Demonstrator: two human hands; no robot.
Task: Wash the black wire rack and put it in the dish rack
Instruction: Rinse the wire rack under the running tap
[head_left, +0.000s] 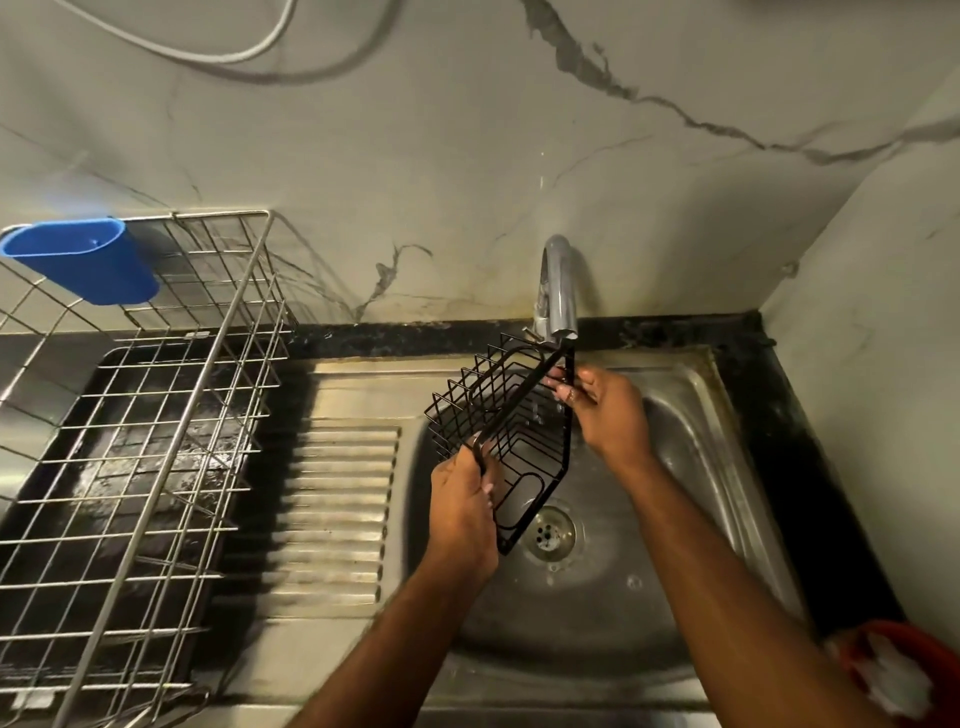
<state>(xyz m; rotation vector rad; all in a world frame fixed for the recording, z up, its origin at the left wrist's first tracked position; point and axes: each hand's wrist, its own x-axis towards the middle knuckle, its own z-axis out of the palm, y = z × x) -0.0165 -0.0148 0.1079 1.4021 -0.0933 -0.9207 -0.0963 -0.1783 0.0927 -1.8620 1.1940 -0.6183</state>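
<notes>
I hold the black wire rack (511, 423) tilted over the steel sink (691, 457), right under the chrome tap (558, 291). My left hand (462, 504) grips its lower left rim. My right hand (605, 410) pinches the upper right edge close to the spout. The rack's open side faces me and its lower corner hangs just above the drain (549, 532). On the counter to the left stands the steel wire dish rack (171, 415) over a wet black tray.
A blue plastic holder (83, 260) hangs on the dish rack's far left corner. A ribbed steel drainboard (332, 509) lies between dish rack and basin. A red bowl with white foam (893, 670) sits at the lower right. Marble wall stands behind.
</notes>
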